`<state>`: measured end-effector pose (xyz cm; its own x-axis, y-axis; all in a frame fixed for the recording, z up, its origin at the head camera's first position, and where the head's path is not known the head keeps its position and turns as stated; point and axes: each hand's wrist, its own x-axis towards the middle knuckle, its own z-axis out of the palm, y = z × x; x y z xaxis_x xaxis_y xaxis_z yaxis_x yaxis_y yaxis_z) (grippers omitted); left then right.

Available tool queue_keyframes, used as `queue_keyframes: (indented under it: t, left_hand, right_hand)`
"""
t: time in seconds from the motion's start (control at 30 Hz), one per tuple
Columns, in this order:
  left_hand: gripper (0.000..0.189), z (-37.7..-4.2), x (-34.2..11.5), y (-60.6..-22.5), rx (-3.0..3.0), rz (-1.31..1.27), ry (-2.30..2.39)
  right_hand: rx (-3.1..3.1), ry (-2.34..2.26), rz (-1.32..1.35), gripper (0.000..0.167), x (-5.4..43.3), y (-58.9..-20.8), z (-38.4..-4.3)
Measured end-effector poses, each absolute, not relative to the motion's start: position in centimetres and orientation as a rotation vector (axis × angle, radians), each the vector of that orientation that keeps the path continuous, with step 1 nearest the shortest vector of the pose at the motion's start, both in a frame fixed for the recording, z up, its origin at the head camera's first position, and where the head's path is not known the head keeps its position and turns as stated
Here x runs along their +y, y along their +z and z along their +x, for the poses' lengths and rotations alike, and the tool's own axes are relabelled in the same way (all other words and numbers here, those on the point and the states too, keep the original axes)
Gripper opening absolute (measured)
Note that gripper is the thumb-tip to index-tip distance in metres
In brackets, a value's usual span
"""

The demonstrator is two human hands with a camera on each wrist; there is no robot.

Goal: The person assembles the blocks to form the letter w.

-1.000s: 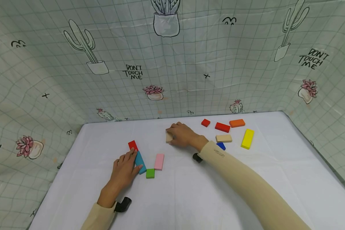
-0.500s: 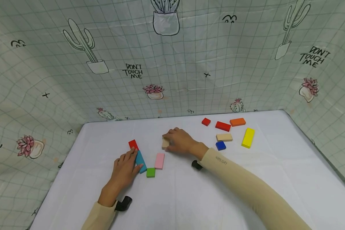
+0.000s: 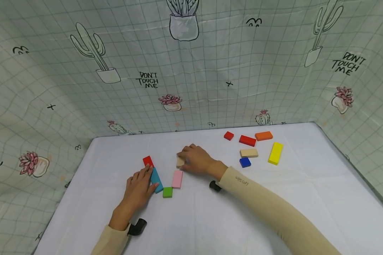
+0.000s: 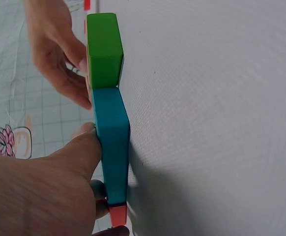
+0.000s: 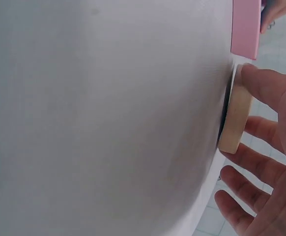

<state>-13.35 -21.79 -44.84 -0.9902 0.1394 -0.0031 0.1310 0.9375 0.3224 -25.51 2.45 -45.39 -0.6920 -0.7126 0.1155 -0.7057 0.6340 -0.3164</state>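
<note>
In the head view my right hand point(image 3: 196, 159) pinches a plain wooden block point(image 3: 180, 162) by its ends, thumb nearest the pink block point(image 3: 177, 179). From the right wrist, the wooden block point(image 5: 237, 115) sits low over the cloth, a small gap from the pink block point(image 5: 246, 27). My left hand point(image 3: 138, 187) rests with extended fingers on the blue block point(image 3: 157, 180), near where it meets a red block point(image 3: 148, 161). Its thumb lies beside the blue block in the left wrist view. A green block point(image 3: 167, 192) joins the blue and pink blocks.
Toward the back right lie a small red block point(image 3: 228, 135), a longer red block point(image 3: 247, 140), an orange block point(image 3: 263, 136), another wooden block point(image 3: 249, 153), a dark blue block point(image 3: 245, 162) and a yellow block point(image 3: 275, 153). Patterned cloth point(image 3: 198, 71) hangs behind the table.
My right hand has brought the wooden block left and nearer, to just beyond the pink block. The dark blue block is now fully uncovered. My left hand has stayed put.
</note>
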Motion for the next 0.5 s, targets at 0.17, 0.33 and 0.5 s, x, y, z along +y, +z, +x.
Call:
queue_keyframes:
  t: [0.17, 0.33, 0.5]
  left_hand:
    - [0.067, -13.28, -21.75, -44.72, 3.064, 0.217, 0.510]
    - [0.067, -13.22, -21.77, -44.67, 3.067, 0.221, 0.510]
    - [0.068, -13.22, -21.79, -44.78, 3.067, 0.225, 0.517]
  right_hand:
    - [2.827, -0.483, -1.202, 0.046, 2.35, -45.40, -25.28]
    - [2.833, -0.472, -1.226, 0.039, 2.37, -45.40, -25.10]
    - [2.836, -0.478, -1.236, 0.039, 2.35, -45.66, -25.10]
